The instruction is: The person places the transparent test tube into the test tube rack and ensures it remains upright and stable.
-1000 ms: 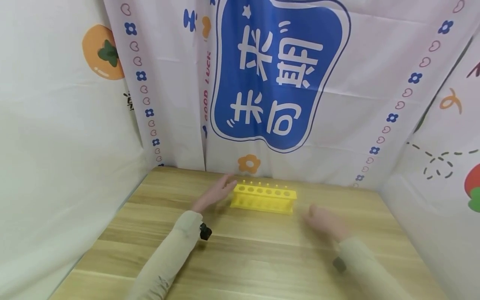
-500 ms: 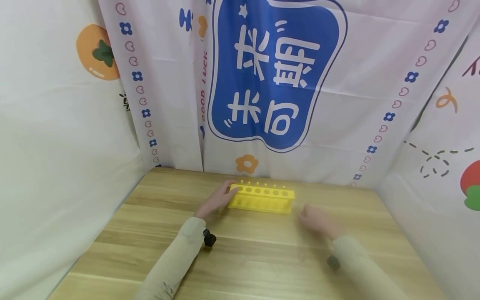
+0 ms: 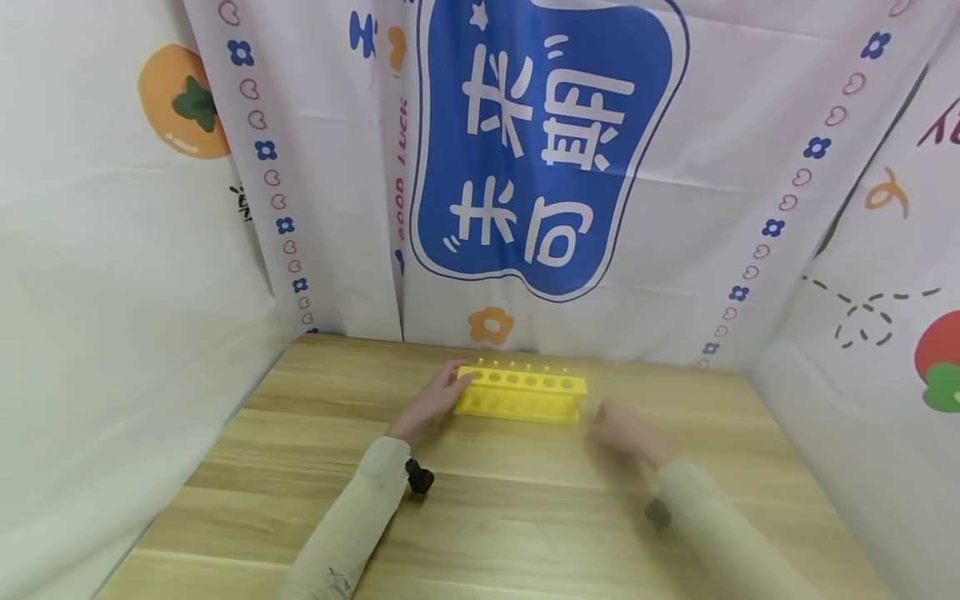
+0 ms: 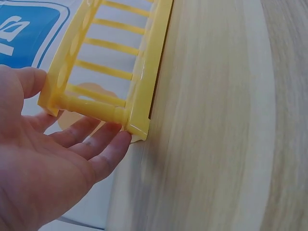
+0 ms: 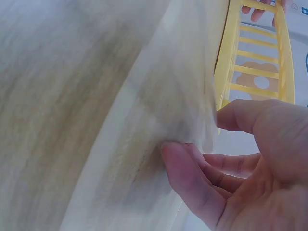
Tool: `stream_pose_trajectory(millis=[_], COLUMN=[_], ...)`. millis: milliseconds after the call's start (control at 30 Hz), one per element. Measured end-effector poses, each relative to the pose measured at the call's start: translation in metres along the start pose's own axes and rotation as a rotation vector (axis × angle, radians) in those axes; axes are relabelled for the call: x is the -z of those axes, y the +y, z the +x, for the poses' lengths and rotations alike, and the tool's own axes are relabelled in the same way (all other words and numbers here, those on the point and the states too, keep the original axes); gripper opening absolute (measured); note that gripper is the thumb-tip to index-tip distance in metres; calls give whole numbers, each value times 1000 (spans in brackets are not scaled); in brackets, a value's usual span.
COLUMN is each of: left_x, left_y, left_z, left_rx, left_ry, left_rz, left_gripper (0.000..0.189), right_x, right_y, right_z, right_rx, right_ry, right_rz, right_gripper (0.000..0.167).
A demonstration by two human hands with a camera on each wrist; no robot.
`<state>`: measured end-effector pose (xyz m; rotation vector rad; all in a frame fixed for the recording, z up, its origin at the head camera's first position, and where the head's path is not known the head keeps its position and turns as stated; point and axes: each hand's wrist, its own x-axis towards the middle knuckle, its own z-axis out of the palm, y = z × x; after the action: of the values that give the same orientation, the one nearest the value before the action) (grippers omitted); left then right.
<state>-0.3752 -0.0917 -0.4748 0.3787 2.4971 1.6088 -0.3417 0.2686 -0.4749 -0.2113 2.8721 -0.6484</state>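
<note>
A yellow test tube rack stands at the back of the wooden table, with a row of round holes on top and small pegs behind. My left hand grips its left end, thumb by the top plate, as the left wrist view also shows. To the right of the rack, and apart from it, is my right hand with curled fingers. In the right wrist view a blurred, see-through object with a rounded edge appears between thumb and fingers; its exact kind is unclear. No tubes are visible in the rack.
The wooden table reaches back to a white printed cloth with a blue lettered patch. White cloth walls also close in the left and right sides. A small black device sits on the left wrist.
The left hand has come onto the rack's left end, its thumb now over the top plate. The right hand has moved slightly left, closer to the rack. The head view has shifted a little.
</note>
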Motion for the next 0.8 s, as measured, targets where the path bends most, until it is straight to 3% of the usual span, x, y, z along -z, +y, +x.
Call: stream_pose_trajectory(millis=[300, 567, 800], left_x=[1, -1, -1], left_y=[-4, -10, -9], left_z=[-3, 0, 0], left_rx=[5, 28, 54], left_ry=[-6, -6, 19], left_rz=[-50, -89, -89], left_gripper=[48, 47, 48], right_x=[1, 12, 29], right_y=[3, 14, 17], right_z=[6, 11, 8], right_rx=[-8, -117, -102], right_ry=[-33, -36, -12], right_rz=[39, 151, 206], right_gripper=[26, 25, 53])
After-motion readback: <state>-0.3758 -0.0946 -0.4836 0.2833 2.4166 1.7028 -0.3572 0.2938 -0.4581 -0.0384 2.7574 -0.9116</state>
